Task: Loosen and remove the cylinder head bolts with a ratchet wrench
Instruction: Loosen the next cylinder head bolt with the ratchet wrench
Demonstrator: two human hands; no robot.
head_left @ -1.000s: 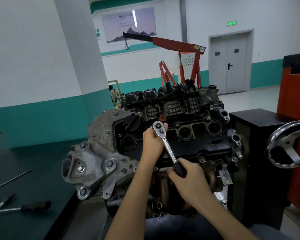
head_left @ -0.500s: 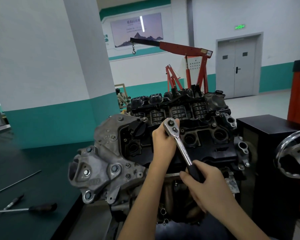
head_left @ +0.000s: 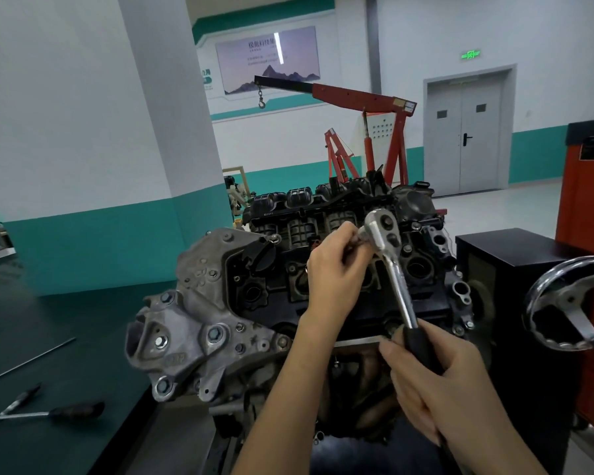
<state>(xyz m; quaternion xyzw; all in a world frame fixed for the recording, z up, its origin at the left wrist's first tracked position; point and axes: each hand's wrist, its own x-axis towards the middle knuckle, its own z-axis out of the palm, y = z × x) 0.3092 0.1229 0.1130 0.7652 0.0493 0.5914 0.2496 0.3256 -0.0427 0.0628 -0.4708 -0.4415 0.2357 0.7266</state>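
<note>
Workshop walls in white and teal stand behind the engine (head_left: 288,303), which sits on its stand with a red engine crane (head_left: 364,97) farther back and a dark counter (head_left: 48,337) at the left carrying a screwdriver (head_left: 48,413). A second ago the ratchet wrench (head_left: 388,262) had its head seated down on the cylinder head, the left hand pressed flat over it. Now the head is lifted clear of the black cover and swung over to the right. The left hand (head_left: 336,272) has shifted from steadying to pinching: its fingers (head_left: 352,234) close on something small and dark just under the ratchet head, probably the socket or a freed bolt, though blur hides which. The right hand (head_left: 436,378) stays clenched around the black grip. I judge this bolt to be out, or nearly so, and being pulled from the socket. Other bolts around the cover likely remain.
</note>
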